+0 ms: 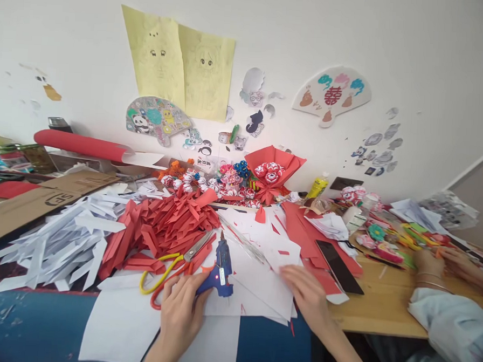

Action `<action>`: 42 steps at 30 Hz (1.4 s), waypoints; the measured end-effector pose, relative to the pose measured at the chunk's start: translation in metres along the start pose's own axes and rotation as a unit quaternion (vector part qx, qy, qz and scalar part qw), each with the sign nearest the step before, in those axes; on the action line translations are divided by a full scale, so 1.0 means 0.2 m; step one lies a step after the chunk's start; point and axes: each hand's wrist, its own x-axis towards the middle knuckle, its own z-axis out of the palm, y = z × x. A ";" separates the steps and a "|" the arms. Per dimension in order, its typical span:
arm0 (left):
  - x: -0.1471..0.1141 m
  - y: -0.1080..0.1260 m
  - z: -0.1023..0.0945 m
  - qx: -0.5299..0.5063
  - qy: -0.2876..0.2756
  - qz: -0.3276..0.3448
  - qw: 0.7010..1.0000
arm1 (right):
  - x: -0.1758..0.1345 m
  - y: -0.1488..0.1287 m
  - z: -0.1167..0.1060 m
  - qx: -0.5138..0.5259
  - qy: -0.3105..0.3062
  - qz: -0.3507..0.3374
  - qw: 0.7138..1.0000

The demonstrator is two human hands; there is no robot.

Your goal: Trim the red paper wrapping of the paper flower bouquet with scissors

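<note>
The glue gun (222, 265) lay flat above white sheets (260, 290) near the front of the table, its nozzle pointing away from the person and a small red light glowing on its side. The left hand (184, 302) grasped it by the handle, thumb and fingers closed around the grip. The right hand (306, 295) was released, its fingers loosely stretched over the right edge of the sheets. Their tips came close to the lower ends of some thin wires (248, 246); the hand was blurred, so whether they touched could not be told.

Just left of the gun, scissors (188, 256) with one yellow and one red handle rested partly on a heap of red strips (162, 220). A heap of white strips (68, 242) spread farther left, beside a piece of cardboard (48, 203). To the right of the sheets, a dark phone (338, 266) lay slantwise on red paper (298, 227).

Along the back stood a red-wrapped bouquet (272, 174), with a yellow bottle (318, 186) to its right and a red roll (81, 144) far to its left. At the right, another person's hands (429, 264) worked over the wooden tabletop (380, 312). Yellow drawings (183, 64) and a white fan (333, 94) hung on the wall (282, 21).
</note>
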 end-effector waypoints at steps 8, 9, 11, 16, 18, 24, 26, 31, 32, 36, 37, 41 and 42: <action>0.00 0.01 0.00 0.012 -0.018 -0.002 1.000 | -0.02 -0.11 0.00 -0.015 -0.189 0.062 0.980; 0.00 0.01 -0.01 0.010 -0.018 -0.004 1.000 | -0.01 -0.12 0.00 -0.010 -0.192 0.066 0.979; 0.01 0.01 -0.01 0.009 -0.018 -0.005 1.000 | 0.00 -0.11 0.00 -0.002 -0.193 0.083 0.978; 0.01 0.01 -0.01 0.023 -0.014 -0.005 1.000 | 0.11 -0.06 -0.05 0.040 -0.075 0.254 0.963; 0.01 0.01 -0.01 0.024 -0.015 -0.004 1.000 | 0.19 -0.05 -0.09 0.107 0.025 0.320 0.941; 0.01 0.01 -0.01 0.013 -0.013 -0.008 1.000 | 0.29 -0.11 -0.08 0.067 0.116 0.285 0.949; 0.01 0.02 -0.01 0.013 -0.010 -0.006 1.000 | 0.25 -0.13 -0.05 -0.018 0.083 0.186 0.979; 0.01 0.02 -0.02 0.012 -0.024 -0.001 1.000 | 0.10 -0.13 0.04 -0.047 -0.153 0.019 0.987; 0.01 0.02 -0.02 0.013 -0.027 0.000 1.000 | 0.08 -0.13 0.05 -0.047 -0.177 0.032 0.983; 0.00 0.02 -0.02 0.015 -0.034 -0.003 0.999 | 0.05 -0.13 0.07 -0.023 -0.208 0.072 0.975; 0.00 0.02 -0.02 0.014 -0.032 -0.004 0.999 | 0.06 -0.13 0.07 -0.014 -0.217 0.073 0.973; 0.00 0.02 -0.01 0.014 -0.026 -0.004 1.000 | 0.09 -0.08 0.05 0.064 -0.183 0.172 0.966; 0.00 0.02 -0.01 0.017 -0.026 -0.003 1.000 | 0.10 -0.05 0.04 0.083 -0.156 0.208 0.962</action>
